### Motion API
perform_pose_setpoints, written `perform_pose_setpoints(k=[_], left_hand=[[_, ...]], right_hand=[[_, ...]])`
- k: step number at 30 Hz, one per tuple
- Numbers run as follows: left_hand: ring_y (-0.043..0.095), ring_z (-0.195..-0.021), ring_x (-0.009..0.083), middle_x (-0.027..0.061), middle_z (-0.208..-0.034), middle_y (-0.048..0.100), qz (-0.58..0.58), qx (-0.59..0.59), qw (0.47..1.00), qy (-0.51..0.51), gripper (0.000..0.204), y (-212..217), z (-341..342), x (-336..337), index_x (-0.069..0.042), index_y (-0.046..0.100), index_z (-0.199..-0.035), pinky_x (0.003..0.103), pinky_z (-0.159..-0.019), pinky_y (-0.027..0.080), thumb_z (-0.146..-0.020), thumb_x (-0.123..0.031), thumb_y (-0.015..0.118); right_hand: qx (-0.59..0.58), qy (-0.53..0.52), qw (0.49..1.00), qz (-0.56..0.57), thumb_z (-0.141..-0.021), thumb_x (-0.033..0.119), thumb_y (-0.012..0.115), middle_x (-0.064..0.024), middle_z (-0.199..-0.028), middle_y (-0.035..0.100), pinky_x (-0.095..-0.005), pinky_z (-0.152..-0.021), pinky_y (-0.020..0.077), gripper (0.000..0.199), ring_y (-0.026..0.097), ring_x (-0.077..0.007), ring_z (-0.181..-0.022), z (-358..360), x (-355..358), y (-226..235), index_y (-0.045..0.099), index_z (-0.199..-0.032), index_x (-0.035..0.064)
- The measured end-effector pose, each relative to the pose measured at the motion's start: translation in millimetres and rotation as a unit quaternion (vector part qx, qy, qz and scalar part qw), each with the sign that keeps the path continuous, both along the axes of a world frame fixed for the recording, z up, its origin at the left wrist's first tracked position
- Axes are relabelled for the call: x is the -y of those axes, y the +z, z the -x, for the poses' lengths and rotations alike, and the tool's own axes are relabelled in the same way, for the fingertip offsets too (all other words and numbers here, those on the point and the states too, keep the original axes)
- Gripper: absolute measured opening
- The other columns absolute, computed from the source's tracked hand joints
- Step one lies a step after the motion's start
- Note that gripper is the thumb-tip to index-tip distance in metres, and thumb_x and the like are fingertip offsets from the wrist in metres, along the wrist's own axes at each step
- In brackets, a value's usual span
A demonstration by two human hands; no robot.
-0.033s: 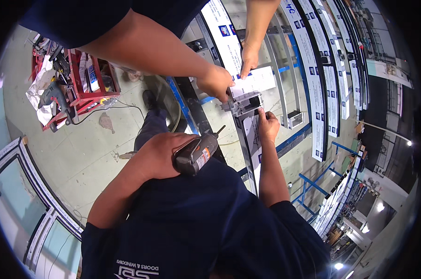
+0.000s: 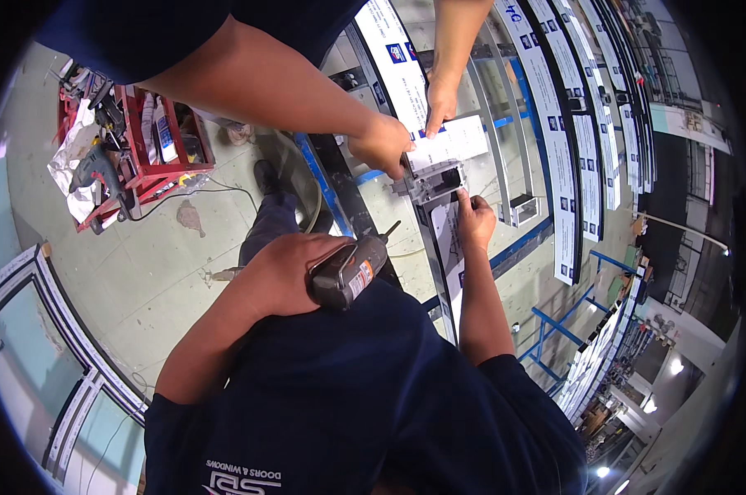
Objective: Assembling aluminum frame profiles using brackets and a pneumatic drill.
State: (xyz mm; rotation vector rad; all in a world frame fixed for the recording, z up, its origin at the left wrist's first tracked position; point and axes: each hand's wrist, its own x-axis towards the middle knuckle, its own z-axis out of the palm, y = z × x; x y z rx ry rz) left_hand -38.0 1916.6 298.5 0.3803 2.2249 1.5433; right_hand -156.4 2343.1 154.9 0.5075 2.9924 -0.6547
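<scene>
My left hand (image 2: 286, 276) is closed around a dark cordless drill (image 2: 348, 276), its bit pointing away to the upper right. My right hand (image 2: 477, 223) grips the near corner of a short aluminium profile (image 2: 439, 183), whose hollow dark end faces me. This piece lies crosswise on a long film-covered profile (image 2: 397, 66). From the far side, a co-worker's hand (image 2: 379, 147) presses at the joint's left end. The co-worker's other hand (image 2: 442, 106) has fingers on the white-filmed face (image 2: 459, 142) of the short piece. My right fingertips are partly hidden.
At the left stands a red tool box (image 2: 171, 169) with a corded drill (image 2: 101, 175) on it. Several filmed profiles (image 2: 562, 140) lie on blue-framed racks to the right. A window frame (image 2: 80, 355) stands at lower left. A cable (image 2: 212, 186) crosses the floor.
</scene>
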Motion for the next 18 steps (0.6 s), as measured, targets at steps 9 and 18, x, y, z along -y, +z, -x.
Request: perform_pose_setpoints(k=[9, 18], left_hand=[[0.074, -0.106, 0.0406, 0.0204, -0.120, 0.076, 0.051, -0.069, 0.996, 0.009, 0.068, 24, -22, -17, -0.003, 0.066, -0.140, 0.046, -0.095, 0.059, -0.078, -0.022, 0.088], [0.074, -0.111, 0.0392, 0.0193, -0.124, 0.076, 0.047, -0.062, 0.996, 0.044, 0.069, 35, -44, -27, -0.004, 0.066, -0.141, 0.045, -0.098, 0.059, -0.078, -0.020, 0.088]], right_hand=[[0.006, -0.008, 1.000, 0.005, -0.088, 0.079, 0.073, -0.0209, -0.066, 0.067, -0.0501, -0.067, 0.0525, 0.082, 0.067, -0.0388, -0.066, -1, 1, 6, 0.067, -0.070, 0.0000], [-0.157, 0.008, 0.922, 0.354, -0.116, 0.026, 0.058, 0.0001, -0.090, 0.066, -0.0330, -0.084, 0.0517, 0.025, 0.063, -0.0186, -0.086, -7, -18, 7, 0.073, -0.113, 0.0075]])
